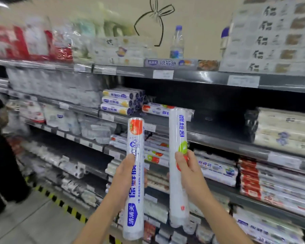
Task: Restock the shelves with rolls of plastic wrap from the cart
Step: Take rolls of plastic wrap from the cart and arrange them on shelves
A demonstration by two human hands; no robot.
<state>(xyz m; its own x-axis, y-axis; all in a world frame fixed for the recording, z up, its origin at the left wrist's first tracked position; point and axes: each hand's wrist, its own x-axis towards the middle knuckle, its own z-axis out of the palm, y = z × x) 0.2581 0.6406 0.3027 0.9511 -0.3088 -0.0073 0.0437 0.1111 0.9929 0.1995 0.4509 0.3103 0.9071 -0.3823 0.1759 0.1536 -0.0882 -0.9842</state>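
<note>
- Between the fingers of both raised hands and the shelving, two rolls of plastic wrap are standing almost upright, side by side and apart from each other.
- The left hand (125,175) is gripping the left roll (135,136) about its middle, fingers curling round it from the left. Its long axis is running bottom to top. The tomato-printed end is pointing up well above the fingers, and the blue-badged end is hanging below the wrist.
- The right hand (187,169) is gripping the right roll (178,127) at mid-length, thumb lying across the near face and the other fingers wrapping behind. Its axis is likewise running vertically, with a green fruit print sitting just above the thumb.
- Below the right fingers, a second rounded end seems to be showing beside the roll, too blurred to tell whether it is another roll.
- Above the right fingers, the roll's top end is overlapping the front edge of the middle shelf (222,140) and a matching roll (158,110) lying flat there, long axis along the edge.
- Up and to the right of the right fingers, a dark stretch of shelf board (218,118) is showing between that roll and stacked pale boxes (285,129).
- Up and to the left of the left fingers, blue-capped rolls (119,102) are lying stacked, ends facing outward.
- Behind and below both hands, packed rolls (216,169) are lying lengthwise on the lower shelves.
- Far left of the left fingers, a dark-clothed person (0,155) is standing near the yellow-and-black floor stripe (60,202).
</note>
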